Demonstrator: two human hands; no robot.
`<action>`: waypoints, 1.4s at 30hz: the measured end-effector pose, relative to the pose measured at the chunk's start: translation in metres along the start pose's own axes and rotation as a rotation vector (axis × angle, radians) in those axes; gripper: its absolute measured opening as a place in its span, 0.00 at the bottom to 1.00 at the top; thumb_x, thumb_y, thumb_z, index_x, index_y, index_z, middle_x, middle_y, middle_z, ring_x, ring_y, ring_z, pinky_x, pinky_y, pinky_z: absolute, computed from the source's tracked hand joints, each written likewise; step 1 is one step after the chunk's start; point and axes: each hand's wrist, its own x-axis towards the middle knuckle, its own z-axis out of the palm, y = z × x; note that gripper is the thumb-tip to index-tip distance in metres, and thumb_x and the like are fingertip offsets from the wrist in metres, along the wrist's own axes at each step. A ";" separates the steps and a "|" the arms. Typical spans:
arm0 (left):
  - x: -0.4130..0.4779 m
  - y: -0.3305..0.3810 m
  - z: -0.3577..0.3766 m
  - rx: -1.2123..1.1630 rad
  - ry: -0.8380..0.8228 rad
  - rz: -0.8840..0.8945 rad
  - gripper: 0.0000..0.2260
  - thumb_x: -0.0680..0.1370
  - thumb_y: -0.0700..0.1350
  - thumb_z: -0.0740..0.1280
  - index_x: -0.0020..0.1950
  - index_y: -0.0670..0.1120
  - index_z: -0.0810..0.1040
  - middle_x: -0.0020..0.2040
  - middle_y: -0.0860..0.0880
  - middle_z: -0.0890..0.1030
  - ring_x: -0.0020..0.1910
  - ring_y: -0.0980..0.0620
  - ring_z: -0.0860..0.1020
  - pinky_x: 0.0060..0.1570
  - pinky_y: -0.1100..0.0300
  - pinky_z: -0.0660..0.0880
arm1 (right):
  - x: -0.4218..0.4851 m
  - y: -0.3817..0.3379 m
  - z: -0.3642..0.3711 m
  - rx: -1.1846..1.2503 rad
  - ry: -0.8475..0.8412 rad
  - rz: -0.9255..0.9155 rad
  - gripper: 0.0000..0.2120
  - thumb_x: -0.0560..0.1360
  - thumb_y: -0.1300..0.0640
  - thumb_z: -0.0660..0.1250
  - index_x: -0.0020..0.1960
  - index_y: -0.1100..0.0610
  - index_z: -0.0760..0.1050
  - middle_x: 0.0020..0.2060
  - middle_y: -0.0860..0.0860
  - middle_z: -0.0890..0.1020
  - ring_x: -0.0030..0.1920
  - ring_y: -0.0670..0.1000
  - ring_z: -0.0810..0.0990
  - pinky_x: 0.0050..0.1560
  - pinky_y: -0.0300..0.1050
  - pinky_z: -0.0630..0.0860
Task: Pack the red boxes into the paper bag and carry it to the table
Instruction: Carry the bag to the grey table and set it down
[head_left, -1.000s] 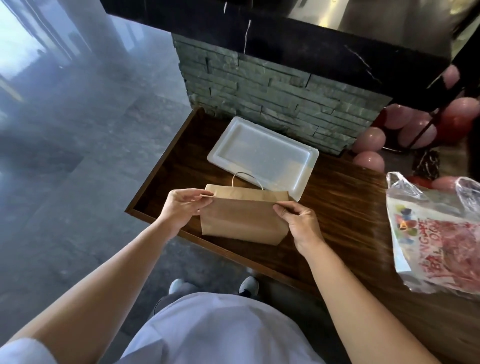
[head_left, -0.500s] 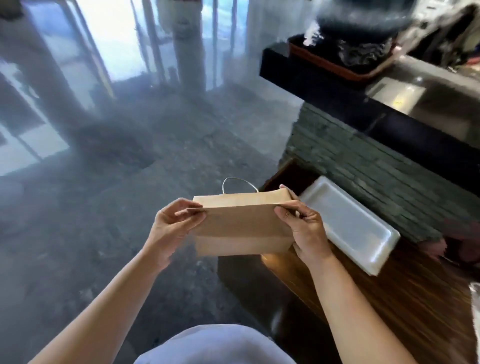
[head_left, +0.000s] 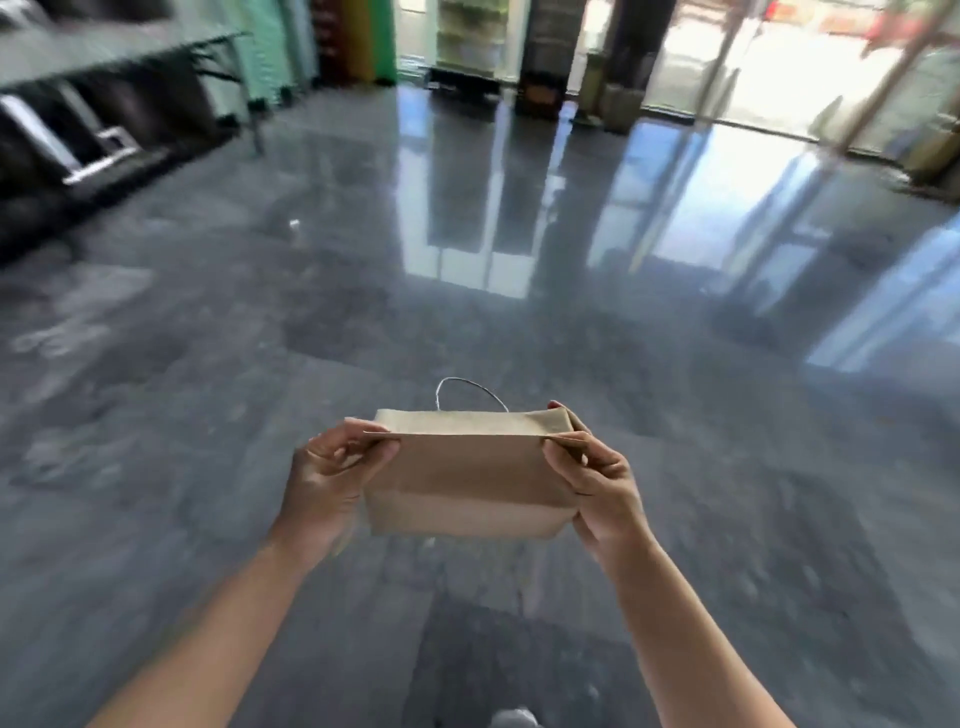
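- The floor (head_left: 218, 364) is dark, glossy stone that fills most of the view, and it mirrors bright glass doors (head_left: 769, 57) at 1 o'clock.
- A table (head_left: 104, 52) stands far off at 10 o'clock, blurred, well apart from the person; what lies on it cannot be told.
- Coloured shelves (head_left: 363, 36) show at 12 o'clock against the back wall, also blurred.
- Two bare forearms rise from 7 and 5 o'clock and meet at the middle of the view.
- The bag (head_left: 467, 478), brown paper, hangs in the air over the floor just below centre, upright, with its top folded shut; its contents are hidden.
- The left hand (head_left: 327, 483) pinches the bag's top corner at 9 o'clock, thumb over fingers, closed on the paper.
- The right hand (head_left: 597, 483) pinches the opposite top corner at 3 o'clock, likewise closed on the paper.
- A thin white handle (head_left: 470, 387) loops up from the bag's far edge at 12 o'clock, touched by neither hand.
- A shoe tip (head_left: 511, 719) peeks in at 6 o'clock.
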 end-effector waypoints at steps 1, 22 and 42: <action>0.004 0.003 -0.025 0.023 0.077 0.017 0.08 0.71 0.29 0.72 0.40 0.42 0.81 0.42 0.53 0.81 0.43 0.61 0.79 0.46 0.72 0.73 | 0.020 0.007 0.025 -0.002 -0.074 0.028 0.05 0.62 0.56 0.77 0.36 0.56 0.83 0.65 0.47 0.77 0.65 0.51 0.74 0.56 0.45 0.69; 0.345 0.023 -0.386 0.191 0.450 0.035 0.19 0.74 0.61 0.65 0.61 0.55 0.74 0.54 0.59 0.79 0.50 0.62 0.77 0.49 0.68 0.74 | 0.438 0.116 0.494 -0.022 -0.664 0.262 0.09 0.68 0.58 0.72 0.45 0.64 0.81 0.65 0.50 0.77 0.65 0.52 0.73 0.60 0.53 0.67; 0.802 0.088 -0.777 -0.075 0.622 0.032 0.06 0.78 0.40 0.67 0.44 0.49 0.82 0.37 0.51 0.84 0.34 0.57 0.81 0.30 0.68 0.76 | 0.818 0.194 0.972 -0.041 -0.759 0.185 0.05 0.73 0.70 0.68 0.46 0.65 0.82 0.69 0.51 0.72 0.62 0.45 0.75 0.57 0.43 0.72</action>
